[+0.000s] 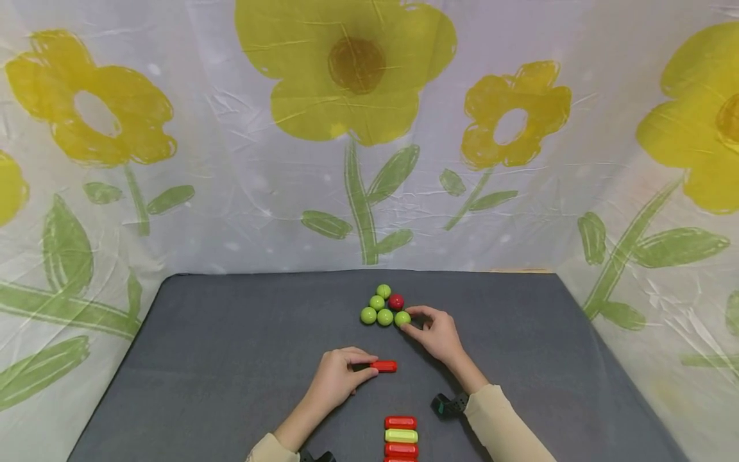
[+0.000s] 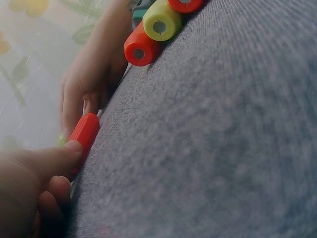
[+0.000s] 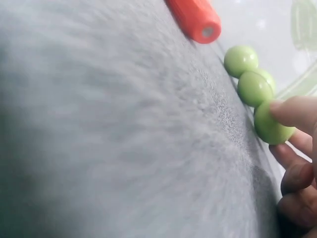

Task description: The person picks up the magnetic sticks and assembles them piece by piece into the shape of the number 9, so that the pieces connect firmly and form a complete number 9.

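The left hand (image 1: 337,378) pinches one end of a red ribbed piece (image 1: 385,366) lying on the dark cloth; in the left wrist view its thumb presses on that red piece (image 2: 86,133). Farther back, the right hand (image 1: 439,333) holds a green ball (image 1: 403,318) between thumb and fingers. That ball sits at the right end of the front row of a triangle, beside another green ball (image 1: 385,317). A red ball (image 1: 396,301) lies on the triangle's right side, with more green balls (image 1: 376,303) on the left. The right wrist view shows the gripped green ball (image 3: 272,124) touching its neighbour.
Near the front edge, several ribbed pieces lie stacked in a column, red (image 1: 401,422) and yellow-green (image 1: 401,436). A dark grey cloth (image 1: 242,346) covers the table. Flower-printed curtains (image 1: 260,192) stand behind and at both sides.
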Demonstrator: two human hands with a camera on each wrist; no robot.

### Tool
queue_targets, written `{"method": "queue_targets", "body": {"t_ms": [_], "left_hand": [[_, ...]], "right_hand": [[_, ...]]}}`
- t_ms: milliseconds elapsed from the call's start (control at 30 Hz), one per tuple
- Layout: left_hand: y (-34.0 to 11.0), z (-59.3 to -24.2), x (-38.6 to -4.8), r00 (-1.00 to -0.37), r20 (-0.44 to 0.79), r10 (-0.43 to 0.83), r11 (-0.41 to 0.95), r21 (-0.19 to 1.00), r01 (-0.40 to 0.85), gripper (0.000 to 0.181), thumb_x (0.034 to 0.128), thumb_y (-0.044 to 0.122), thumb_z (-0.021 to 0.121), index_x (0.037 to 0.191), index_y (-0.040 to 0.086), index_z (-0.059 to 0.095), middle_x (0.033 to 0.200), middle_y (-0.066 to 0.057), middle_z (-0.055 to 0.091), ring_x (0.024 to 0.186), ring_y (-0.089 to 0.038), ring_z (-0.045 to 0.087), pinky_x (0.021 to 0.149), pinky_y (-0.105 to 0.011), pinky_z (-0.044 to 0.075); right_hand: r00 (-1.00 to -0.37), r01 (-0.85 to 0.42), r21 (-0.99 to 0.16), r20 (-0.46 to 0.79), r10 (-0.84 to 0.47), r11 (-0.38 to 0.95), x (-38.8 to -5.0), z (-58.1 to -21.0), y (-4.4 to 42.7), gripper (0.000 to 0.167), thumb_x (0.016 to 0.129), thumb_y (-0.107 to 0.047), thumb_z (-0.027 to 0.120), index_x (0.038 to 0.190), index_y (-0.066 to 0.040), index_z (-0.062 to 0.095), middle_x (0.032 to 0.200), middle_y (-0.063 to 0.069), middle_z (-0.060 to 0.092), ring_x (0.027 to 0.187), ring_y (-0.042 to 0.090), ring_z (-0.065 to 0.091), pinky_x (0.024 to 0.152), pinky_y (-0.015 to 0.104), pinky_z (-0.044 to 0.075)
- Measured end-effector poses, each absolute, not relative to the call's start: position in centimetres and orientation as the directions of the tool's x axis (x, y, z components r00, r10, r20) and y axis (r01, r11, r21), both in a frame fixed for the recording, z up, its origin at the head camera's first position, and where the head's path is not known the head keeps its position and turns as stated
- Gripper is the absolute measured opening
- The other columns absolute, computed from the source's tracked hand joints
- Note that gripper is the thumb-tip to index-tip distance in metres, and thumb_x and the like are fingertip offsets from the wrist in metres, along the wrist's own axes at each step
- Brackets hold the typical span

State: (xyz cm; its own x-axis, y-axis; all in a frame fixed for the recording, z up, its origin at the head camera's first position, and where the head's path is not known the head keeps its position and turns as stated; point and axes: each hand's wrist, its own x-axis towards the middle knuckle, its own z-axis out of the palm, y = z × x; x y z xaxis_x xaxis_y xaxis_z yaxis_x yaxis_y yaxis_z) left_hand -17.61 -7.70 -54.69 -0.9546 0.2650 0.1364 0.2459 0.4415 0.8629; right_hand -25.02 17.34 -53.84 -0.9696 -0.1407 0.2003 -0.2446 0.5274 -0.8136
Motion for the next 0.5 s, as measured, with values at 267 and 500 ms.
{"method": "queue_targets", "body": {"t_ms": [267, 500], "left_hand": [[-7.7, -54.7, -17.5, -0.955, 0.153, 0.256, 0.424, 0.87, 0.253, 0.021, 0.0893, 0.02, 0.088, 0.109, 0.012, 0.086, 0.105, -0.003, 0.079, 0.042, -0.003, 0.053, 0.042, -0.026, 0.05], [-7.6, -54.4, -17.5, -0.958, 0.14, 0.25, 0.433, 0.869, 0.24, 0.022, 0.0891, 0.019, 0.088, 0.11, 0.011, 0.086, 0.105, -0.003, 0.079, 0.041, -0.006, 0.054, 0.043, -0.027, 0.05]], "right_hand": [[-0.969, -0.233, -0.834, 0.156, -0.192, 0.501, -21.4, -53.9, 18.5, 0.032, 0.089, -0.023, 0.089, 0.119, -0.019, 0.079, 0.055, -0.007, 0.046, 0.042, 0.0, 0.034, 0.044, 0.02, 0.028], [-0.983, -0.144, -0.879, 0.074, -0.169, 0.455, -18.3, -53.7, 19.6, 0.033, 0.088, -0.026, 0.09, 0.118, -0.022, 0.079, 0.052, -0.005, 0.044, 0.043, 0.001, 0.031, 0.044, 0.019, 0.028]]}}
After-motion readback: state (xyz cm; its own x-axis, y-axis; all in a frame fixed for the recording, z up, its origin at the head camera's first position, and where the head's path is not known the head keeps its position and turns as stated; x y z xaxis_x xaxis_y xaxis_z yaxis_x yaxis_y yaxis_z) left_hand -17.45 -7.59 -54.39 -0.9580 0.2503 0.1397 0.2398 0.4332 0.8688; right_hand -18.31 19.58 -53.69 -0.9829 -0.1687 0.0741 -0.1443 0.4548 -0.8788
